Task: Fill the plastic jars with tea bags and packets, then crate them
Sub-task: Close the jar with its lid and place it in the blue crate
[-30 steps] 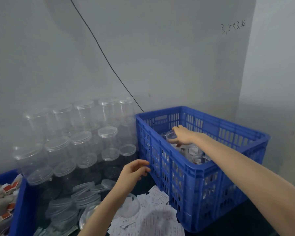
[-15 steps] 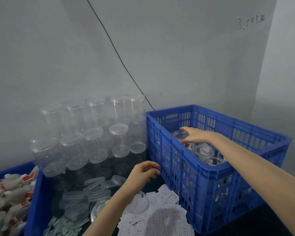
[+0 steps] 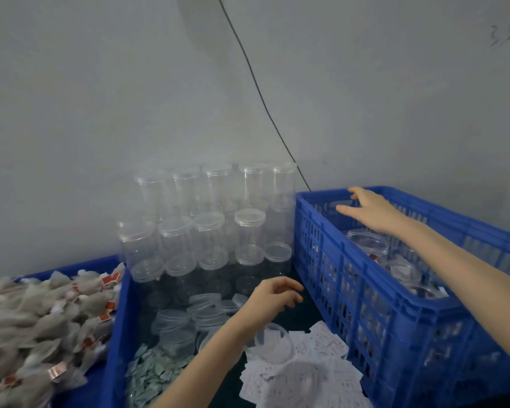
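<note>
A blue slatted crate (image 3: pixel 330 278) stands at the right with several filled clear jars (image 3: pixel 367 241) inside. My right hand (image 3: pixel 368 209) hovers above the crate's far-left corner, fingers spread, holding nothing. My left hand (image 3: pixel 273 297) hangs with loosely curled fingers, empty, just left of the crate, over loose clear lids (image 3: pixel 205 312). Empty lidded clear jars (image 3: pixel 206 228) are stacked against the wall. Tea bags (image 3: pixel 39 319) with red tags fill a blue bin at the left. White paper packets (image 3: pixel 306 369) and small green packets (image 3: pixel 153 372) lie at the bottom.
A grey wall closes the back, with a black cable (image 3: pixel 262 98) running down behind the crate. The blue bin wall (image 3: pixel 117 334) separates the tea bags from the lids and packets. A single open clear jar (image 3: pixel 273 341) lies under my left wrist.
My right hand has let go of the jar in the crate and lifted up, fingers spread. The view swung left, showing more of the tea bag bin. My left hand stayed near the crate.
</note>
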`<state>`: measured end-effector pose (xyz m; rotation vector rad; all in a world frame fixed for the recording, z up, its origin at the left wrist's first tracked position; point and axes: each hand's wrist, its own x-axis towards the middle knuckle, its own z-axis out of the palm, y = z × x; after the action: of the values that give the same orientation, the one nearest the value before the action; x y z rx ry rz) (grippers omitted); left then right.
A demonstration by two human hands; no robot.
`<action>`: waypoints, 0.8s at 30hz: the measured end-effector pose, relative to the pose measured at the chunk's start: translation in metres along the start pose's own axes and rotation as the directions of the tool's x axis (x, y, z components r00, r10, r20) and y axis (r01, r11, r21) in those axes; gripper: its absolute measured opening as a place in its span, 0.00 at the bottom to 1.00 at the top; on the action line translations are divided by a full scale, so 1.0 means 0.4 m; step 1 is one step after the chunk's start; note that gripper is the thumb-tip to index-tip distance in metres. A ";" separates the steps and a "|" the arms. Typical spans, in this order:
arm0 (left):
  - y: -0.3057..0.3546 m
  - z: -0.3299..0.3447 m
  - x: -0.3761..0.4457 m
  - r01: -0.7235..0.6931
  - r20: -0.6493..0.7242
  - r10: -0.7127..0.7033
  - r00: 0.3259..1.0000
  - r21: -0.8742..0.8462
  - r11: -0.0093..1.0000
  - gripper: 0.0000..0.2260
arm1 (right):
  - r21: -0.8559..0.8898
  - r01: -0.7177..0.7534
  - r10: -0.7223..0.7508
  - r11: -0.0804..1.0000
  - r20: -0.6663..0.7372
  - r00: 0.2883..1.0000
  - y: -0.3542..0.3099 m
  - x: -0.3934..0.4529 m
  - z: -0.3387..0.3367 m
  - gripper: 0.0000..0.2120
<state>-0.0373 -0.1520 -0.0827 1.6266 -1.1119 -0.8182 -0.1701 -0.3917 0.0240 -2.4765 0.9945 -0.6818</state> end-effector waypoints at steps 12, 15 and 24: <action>-0.046 -0.115 -0.047 0.000 -0.098 0.000 0.995 -0.005 1.000 0.08 | 0.205 -0.082 0.071 0.975 0.060 0.996 -0.285 0.040 0.352 0.41; -0.084 -0.163 -0.061 0.012 -0.135 -0.015 0.991 -0.025 1.000 0.08 | 0.287 -0.164 0.154 0.944 0.059 0.986 -0.296 0.061 0.450 0.50; -0.146 -0.225 -0.071 0.063 -0.247 -0.079 0.966 -0.071 0.995 0.09 | 0.471 -0.269 0.303 0.840 0.005 0.953 -0.303 0.140 0.569 0.54</action>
<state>0.0489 -0.0881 -0.1102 1.6720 -0.8468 -0.6652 0.0582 -0.3122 -0.0813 -1.8497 1.0520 -0.8022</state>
